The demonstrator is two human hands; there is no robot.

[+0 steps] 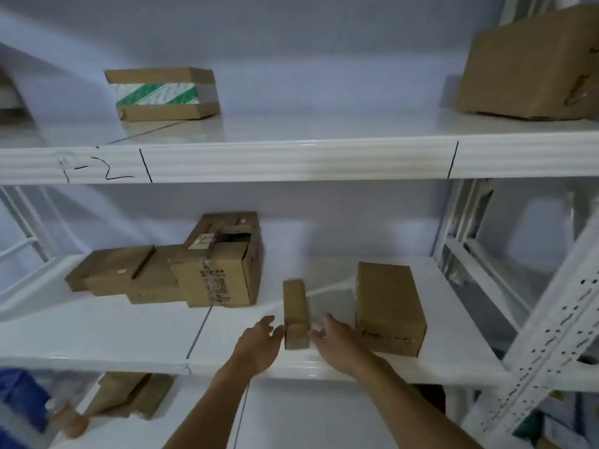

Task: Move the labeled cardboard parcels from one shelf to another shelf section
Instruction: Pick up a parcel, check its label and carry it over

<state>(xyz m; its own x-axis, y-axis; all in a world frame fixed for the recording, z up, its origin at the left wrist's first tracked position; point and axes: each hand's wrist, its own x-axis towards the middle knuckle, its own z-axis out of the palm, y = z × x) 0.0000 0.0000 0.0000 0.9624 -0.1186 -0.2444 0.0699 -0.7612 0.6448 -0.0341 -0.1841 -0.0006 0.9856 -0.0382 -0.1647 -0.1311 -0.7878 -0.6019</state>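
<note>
A small narrow cardboard parcel (295, 314) stands on the middle shelf (129, 335), near its front edge. My left hand (259, 345) is just left of it, fingers apart, thumb almost at the box's side. My right hand (337, 341) is at its right side, fingers spread and close to the box; contact is not clear. A taller parcel (389, 309) stands immediately to the right. A cluster of brown parcels (181, 273) sits further left on the same shelf.
On the upper shelf (291, 160) lie a box with green-striped tape (163, 94) and a large box (531, 66) at the right. White perforated uprights (551, 335) stand at the right. Another box (129, 396) lies below left.
</note>
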